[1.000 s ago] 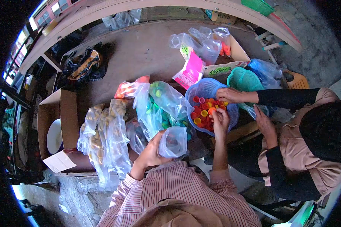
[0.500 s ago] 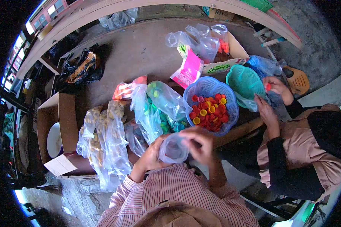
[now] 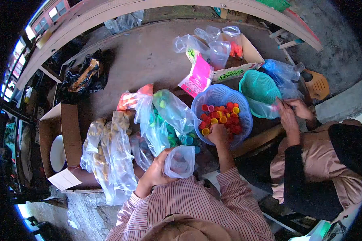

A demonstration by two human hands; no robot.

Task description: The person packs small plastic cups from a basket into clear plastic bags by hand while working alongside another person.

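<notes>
My left hand is closed around the side of a clear plastic bag, its wide mouth facing up in front of my chest. Bent and close together, the fingers of my right hand dip into red and yellow plastic caps at the near side of a blue basket. Its fingertips are hidden, so what they pinch, if anything, does not show. Left of the basket lie clear bags of green caps and yellowish caps.
At right, a co-worker's hands hold clear plastic beside a green basket. Behind stands an open carton with plastic bags. A cardboard box and a black plastic bag are at left.
My right hand has left the mouth of the plastic bag and gone up into the caps in the blue basket. My left hand keeps its hold on the bag. The co-worker's hands have come together.
</notes>
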